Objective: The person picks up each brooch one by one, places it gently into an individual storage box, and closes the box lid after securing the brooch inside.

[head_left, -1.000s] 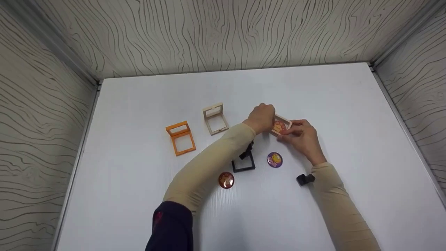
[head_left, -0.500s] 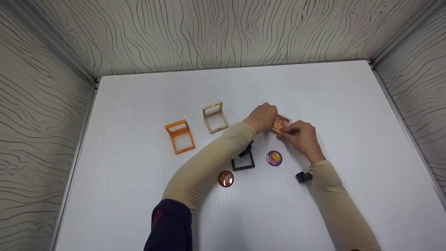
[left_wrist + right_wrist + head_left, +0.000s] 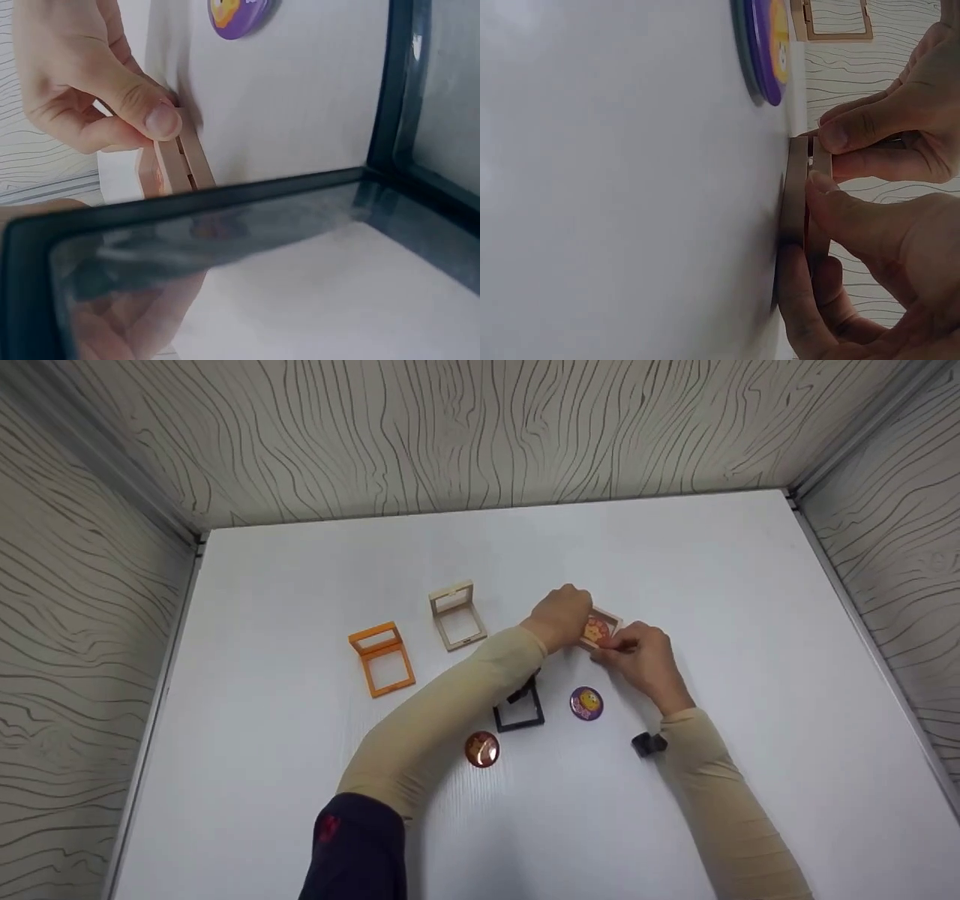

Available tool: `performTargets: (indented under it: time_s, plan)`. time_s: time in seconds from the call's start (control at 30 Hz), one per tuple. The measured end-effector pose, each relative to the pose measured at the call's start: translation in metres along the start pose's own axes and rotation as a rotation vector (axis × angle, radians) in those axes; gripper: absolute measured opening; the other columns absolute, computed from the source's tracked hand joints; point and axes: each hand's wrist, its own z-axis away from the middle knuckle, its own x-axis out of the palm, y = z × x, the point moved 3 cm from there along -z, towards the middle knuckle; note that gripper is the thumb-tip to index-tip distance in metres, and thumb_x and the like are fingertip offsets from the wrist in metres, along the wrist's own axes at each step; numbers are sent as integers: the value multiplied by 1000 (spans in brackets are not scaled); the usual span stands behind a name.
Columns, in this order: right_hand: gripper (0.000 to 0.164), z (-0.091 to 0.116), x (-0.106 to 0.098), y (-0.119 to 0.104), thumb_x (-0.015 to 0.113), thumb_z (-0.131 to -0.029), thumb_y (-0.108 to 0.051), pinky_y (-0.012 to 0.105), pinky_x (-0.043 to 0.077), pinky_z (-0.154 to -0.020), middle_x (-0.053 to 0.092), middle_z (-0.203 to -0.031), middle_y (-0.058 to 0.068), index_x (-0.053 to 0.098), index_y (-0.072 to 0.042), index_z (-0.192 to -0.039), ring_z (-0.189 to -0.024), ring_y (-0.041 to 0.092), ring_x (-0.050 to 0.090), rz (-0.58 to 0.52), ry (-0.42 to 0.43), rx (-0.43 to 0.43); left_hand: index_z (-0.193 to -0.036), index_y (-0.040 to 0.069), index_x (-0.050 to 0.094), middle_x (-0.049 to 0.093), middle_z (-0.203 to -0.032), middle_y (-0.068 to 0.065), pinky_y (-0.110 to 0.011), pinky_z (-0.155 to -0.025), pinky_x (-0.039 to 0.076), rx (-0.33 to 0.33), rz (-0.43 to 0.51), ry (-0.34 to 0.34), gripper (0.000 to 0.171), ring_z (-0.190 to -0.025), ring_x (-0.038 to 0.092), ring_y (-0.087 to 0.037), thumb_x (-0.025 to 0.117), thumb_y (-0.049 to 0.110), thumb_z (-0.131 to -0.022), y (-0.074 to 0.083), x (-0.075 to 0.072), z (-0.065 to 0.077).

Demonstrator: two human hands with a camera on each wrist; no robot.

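Observation:
A pale pink square display frame [image 3: 610, 619] with a clear window holds a round orange badge [image 3: 597, 630]. My left hand [image 3: 561, 616] grips its left side, the fingertips hidden in the head view. At the near right corner, my right hand [image 3: 643, 658] pinches the frame between thumb and fingers. In the right wrist view, the two halves of the pink frame [image 3: 795, 195] lie almost together with a narrow gap, and the right thumb [image 3: 829, 191] presses on the seam. A purple badge [image 3: 586, 703] lies just below the hands.
A black frame [image 3: 520, 727] stands open under my left forearm, its lid [image 3: 187, 196] filling much of the left wrist view. Further left are an open beige frame [image 3: 466, 643] and an open orange frame [image 3: 393, 688]. A brown-red badge [image 3: 482, 749] lies in front.
My right fingers have drawn in from the frame's right side to pinch nearer its front corner. My left hand keeps its grip. The whole head view shifts slightly.

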Motion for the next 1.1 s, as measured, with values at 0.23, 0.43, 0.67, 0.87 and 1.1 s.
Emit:
performTargets:
  time_s: [0.23,0.43,0.67,0.87,1.1]
  plan:
    - [14,1,1,1,85,-93,-15,27,50,-85,67,-104,14,81,-2,-97,-100,27,64,12,-45,33,-134,5,68,70,-129,-10,-28,-98,56,6,-1,-2,28,-114,69,-19,58,14,-110,-1,2,0]
    - [16,3,5,5,84,-93,-14,29,51,-87,68,-107,15,81,-3,-103,-102,29,65,0,-33,22,-131,4,69,71,-124,-12,-30,-96,56,67,7,-3,28,-110,68,-21,67,13,-104,-7,3,3]
    - [18,8,4,9,82,-94,-13,22,50,-85,70,-109,17,78,-2,-108,-101,29,66,-12,19,-24,-136,7,68,70,-126,-11,-30,-93,58,133,-23,-15,44,-110,69,-21,80,10,-94,0,4,5]
    - [15,5,1,4,77,-96,-8,15,47,-83,69,-107,17,75,0,-109,-100,29,65,-40,21,-59,-141,12,67,70,-131,-8,-32,-94,60,122,-131,0,46,-115,69,-21,79,20,-98,7,2,5]
    - [13,2,-1,2,73,-97,-3,8,46,-82,68,-106,19,72,3,-109,-98,25,62,-77,39,-89,-137,10,68,70,-130,-9,-34,-94,60,113,-134,-7,41,-116,71,-23,77,22,-99,4,-3,7]
